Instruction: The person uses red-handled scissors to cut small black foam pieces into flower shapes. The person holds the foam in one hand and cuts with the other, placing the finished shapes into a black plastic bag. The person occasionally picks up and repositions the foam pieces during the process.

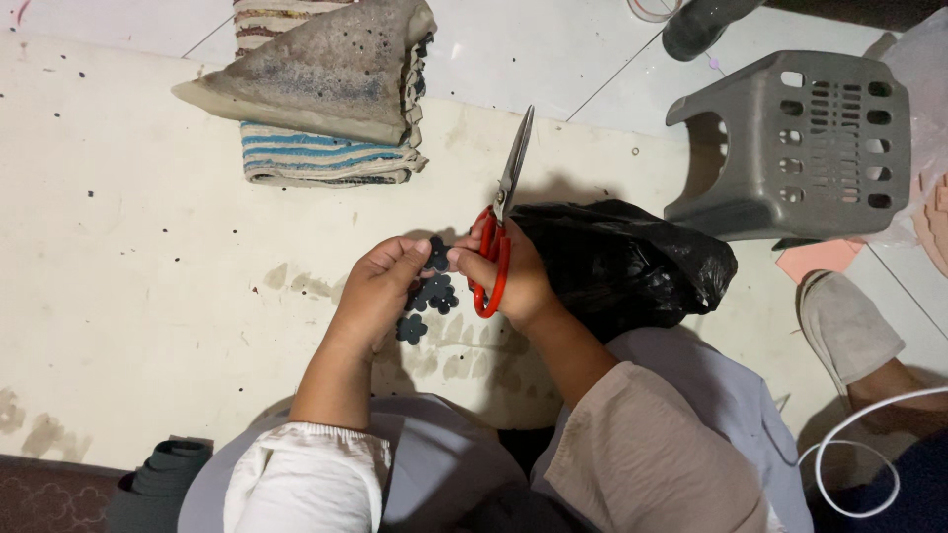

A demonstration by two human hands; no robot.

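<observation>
Hands meet over a pale mat (118,296). Left hand (380,286) pinches a dark flower-shaped piece (437,254), more such shapes (430,301) hanging just below. Right hand (513,281) touches the same piece with its fingertips and grips red scissors (497,232), blades closed, pointing away. Black bag (632,262) lies just beside that hand.

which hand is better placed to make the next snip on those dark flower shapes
Right. The right hand already has the red scissors looped on its fingers, while the left hand pinches the dark flower shapes.

Pale stained floor (128,296), grey plastic stool (800,138)
</observation>
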